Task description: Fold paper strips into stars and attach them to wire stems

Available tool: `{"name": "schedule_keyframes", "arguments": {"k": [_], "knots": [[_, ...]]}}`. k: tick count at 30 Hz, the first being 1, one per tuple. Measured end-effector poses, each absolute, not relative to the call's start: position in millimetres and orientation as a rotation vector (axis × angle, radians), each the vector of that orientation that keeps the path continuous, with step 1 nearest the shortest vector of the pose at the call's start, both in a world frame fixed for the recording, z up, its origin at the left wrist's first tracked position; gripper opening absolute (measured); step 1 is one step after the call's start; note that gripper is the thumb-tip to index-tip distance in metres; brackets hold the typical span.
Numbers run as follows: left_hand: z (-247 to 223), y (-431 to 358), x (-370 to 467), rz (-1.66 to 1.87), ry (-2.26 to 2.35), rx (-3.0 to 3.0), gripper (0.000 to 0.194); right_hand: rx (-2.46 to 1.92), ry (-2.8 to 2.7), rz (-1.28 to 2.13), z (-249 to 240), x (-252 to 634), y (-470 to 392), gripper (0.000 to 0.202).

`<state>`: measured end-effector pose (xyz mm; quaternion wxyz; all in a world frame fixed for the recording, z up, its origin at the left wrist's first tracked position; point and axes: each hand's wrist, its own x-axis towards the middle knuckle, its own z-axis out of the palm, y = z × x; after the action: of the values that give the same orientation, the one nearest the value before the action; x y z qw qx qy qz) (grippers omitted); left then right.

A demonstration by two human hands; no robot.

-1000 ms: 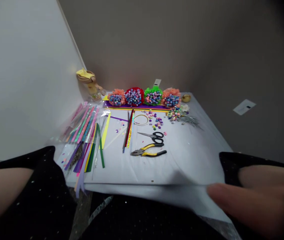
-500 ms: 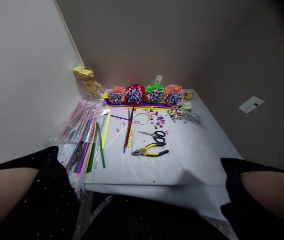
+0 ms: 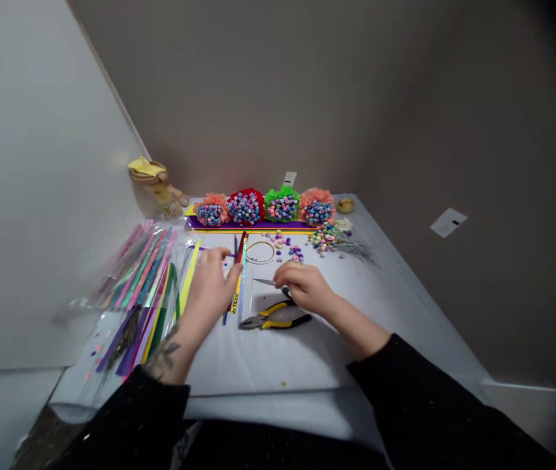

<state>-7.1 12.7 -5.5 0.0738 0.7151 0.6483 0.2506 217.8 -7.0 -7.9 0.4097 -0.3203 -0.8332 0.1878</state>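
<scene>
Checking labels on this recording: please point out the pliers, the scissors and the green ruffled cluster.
Pliers (image 3: pixel 276 324), head view: on the lower yellow handle.
Scissors (image 3: pixel 264 282), head view: on the blade.
Green ruffled cluster (image 3: pixel 282 207), head view: on its multicoloured middle.

Pliers (image 3: pixel 278 324), coloured strips (image 3: pixel 237 294) and bouquets (image 3: pixel 245 207) are lying on a white surface (image 3: pixel 380 294) by plain walls (image 3: pixel 282 85), suggesting a craft workspace.

On the worktop (image 3: pixel 317 369), pliers (image 3: pixel 253 322) lie before the scissors (image 3: pixel 262 281), and several narrow strips (image 3: pixel 237 294) stretch to the scissors' left. Behind the scissors rests a hoop (image 3: pixel 260 263), loose stars (image 3: pixel 296 253) to its right, wires (image 3: pixel 356 249) farther right. Four bouquets (image 3: pixel 245 207) line the back; a plastic bag (image 3: pixel 147 267) holding more strips lies at left.
</scene>
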Motion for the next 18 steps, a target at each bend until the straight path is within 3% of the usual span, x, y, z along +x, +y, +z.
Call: {"name": "schedule_keyframes", "arguments": {"k": [5, 9, 13, 18], "knots": [[-32, 17, 21, 0.167, 2.104, 2.093, 0.049, -0.978, -2.111, 0.509, -64, 214, 4, 0.031], [-43, 26, 24, 0.162, 2.135, 2.036, 0.039, -1.031, -2.293, 0.596, -55, 221, 2, 0.02], [-43, 35, 11, 0.145, 2.131, 1.98, 0.04, -0.971, -2.488, 0.722, -44, 222, -5, 0.035], [-40, 44, -8, 0.09, 2.073, 1.974, 0.026, -0.95, -2.582, 0.798, -36, 220, -13, 0.041]]}}
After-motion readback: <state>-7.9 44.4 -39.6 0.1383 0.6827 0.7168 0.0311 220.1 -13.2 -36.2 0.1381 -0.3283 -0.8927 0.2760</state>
